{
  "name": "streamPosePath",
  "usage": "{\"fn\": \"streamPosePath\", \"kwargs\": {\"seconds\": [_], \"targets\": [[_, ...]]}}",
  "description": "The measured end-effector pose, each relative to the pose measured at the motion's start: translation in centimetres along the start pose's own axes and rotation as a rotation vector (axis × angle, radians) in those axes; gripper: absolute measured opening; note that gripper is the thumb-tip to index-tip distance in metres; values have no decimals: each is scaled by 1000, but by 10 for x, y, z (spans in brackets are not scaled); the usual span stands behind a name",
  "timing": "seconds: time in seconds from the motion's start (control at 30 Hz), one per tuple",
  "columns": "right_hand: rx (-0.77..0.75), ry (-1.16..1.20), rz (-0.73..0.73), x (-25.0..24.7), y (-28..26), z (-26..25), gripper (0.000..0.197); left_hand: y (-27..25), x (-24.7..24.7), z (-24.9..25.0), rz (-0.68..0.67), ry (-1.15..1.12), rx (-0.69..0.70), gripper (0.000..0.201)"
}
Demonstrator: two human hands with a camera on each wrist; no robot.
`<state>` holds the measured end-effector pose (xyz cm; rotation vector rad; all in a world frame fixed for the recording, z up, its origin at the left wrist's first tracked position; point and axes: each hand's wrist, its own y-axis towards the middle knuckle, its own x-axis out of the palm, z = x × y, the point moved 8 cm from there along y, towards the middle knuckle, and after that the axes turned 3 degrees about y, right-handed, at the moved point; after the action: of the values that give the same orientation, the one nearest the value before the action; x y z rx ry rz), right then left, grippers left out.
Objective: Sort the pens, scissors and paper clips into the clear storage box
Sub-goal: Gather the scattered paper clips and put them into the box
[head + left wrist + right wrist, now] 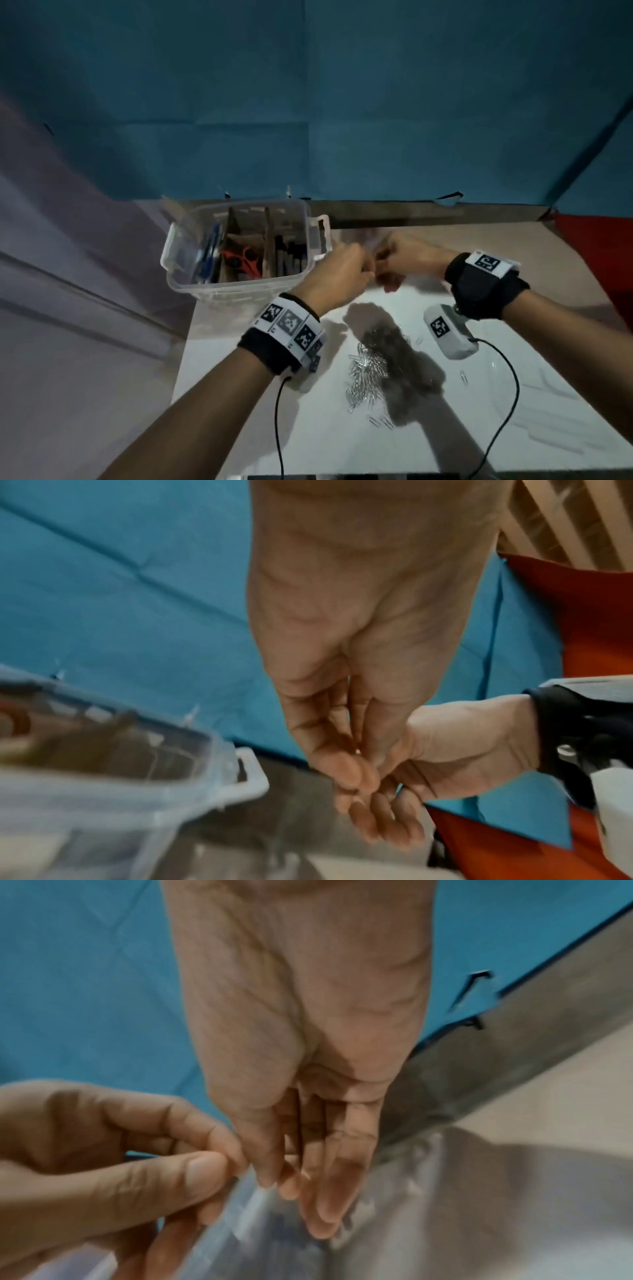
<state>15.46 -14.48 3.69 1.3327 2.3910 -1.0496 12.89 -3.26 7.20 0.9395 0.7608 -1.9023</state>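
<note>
Blurred fingers (212, 1167) meet, perhaps pinching something unseen.

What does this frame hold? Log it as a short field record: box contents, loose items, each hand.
box: clear storage box at the table's far left, with dividers
in box: blue pens, red scissors, dark pens
loose: paper clips heaped on the white table
left hand: fingertips pinched, meeting the right hand beside the box
right hand: fingers curled; what it holds is too blurred to tell
</note>
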Motion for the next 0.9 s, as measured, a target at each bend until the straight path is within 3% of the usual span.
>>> {"fn": "streamPosePath", "kwargs": {"seconds": [0.07,0.17,0.23,0.3,0.47,0.57,0.63,0.7,0.9], "targets": [[27,-131,-44,21,-3,40,17,1,52,-6,-144,70,-33,11],[1,-423,-11,52,1,80,24,-3,120,-31,-261,173,-126,28],[7,-516,32,72,-4,99,10,-12,148,-38,-256,217,-131,31],[-41,-556,21,89,-15,108,26,-21,164,-33,-212,219,-74,33],[-69,-551,3,78,-29,124,29,-33,167,-34,-180,117,-39,21],[-31,-525,25,70,-33,133,23,-33,167,-45,-241,124,-64,42],[-61,-482,18,78,-34,134,32,-32,170,-46,-228,112,-72,45],[-104,-452,21,88,-34,129,33,-27,171,-43,-177,61,-81,39],[-106,-362,90,75,-24,126,13,-16,160,-51,-87,-20,-141,16]]}}
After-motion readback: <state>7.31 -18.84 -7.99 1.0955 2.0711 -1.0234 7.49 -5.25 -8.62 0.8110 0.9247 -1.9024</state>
